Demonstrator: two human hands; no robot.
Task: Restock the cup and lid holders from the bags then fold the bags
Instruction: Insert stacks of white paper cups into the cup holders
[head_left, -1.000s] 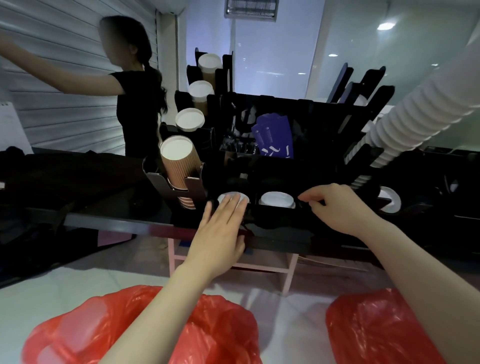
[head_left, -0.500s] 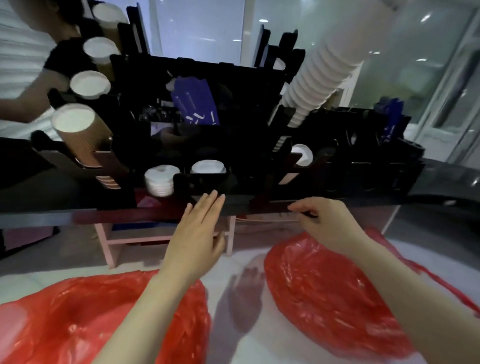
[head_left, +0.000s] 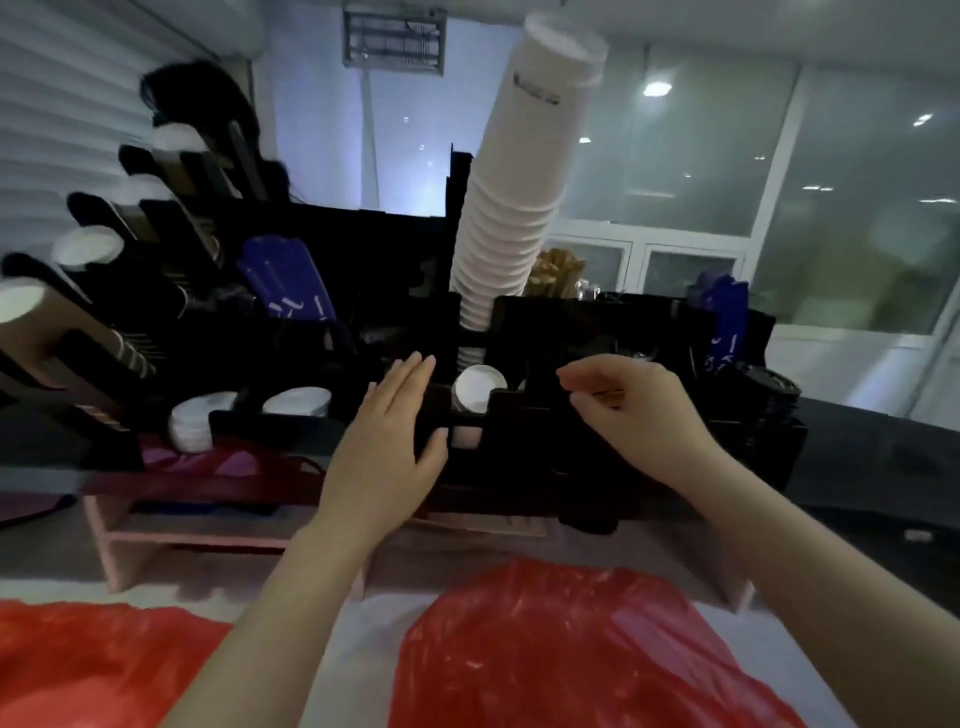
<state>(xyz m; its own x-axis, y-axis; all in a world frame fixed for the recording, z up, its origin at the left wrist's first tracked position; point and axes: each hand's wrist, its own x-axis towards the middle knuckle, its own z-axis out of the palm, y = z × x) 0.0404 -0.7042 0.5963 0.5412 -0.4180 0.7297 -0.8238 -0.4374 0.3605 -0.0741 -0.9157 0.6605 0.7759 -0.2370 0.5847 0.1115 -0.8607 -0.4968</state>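
A black cup and lid holder (head_left: 524, 431) fills the middle of the view. A tall stack of white paper cups (head_left: 514, 208) leans up out of its centre slot. White lids (head_left: 200, 421) lie in the front left slots, and brown ribbed cups (head_left: 67, 332) slant out at the far left. My left hand (head_left: 387, 452) is flat, fingers straight, against the holder's front beside a white lid (head_left: 478, 387). My right hand (head_left: 634, 415) hovers at the holder with fingers loosely curled, holding nothing. Two red plastic bags (head_left: 561, 654) (head_left: 88, 665) lie on the white surface below.
The holder stands on a black counter (head_left: 872, 457) above a pink wooden rack (head_left: 171, 540). Blue packets (head_left: 291, 280) and wooden stirrers (head_left: 558, 273) sit in the holder. Another person's dark hair (head_left: 202, 93) shows behind it at the upper left. Glass panels lie beyond.
The view has swung right and up, bringing the tall white cup stack to the centre. Both hands have shifted right along the holder's front; the other person has slid out to the left.
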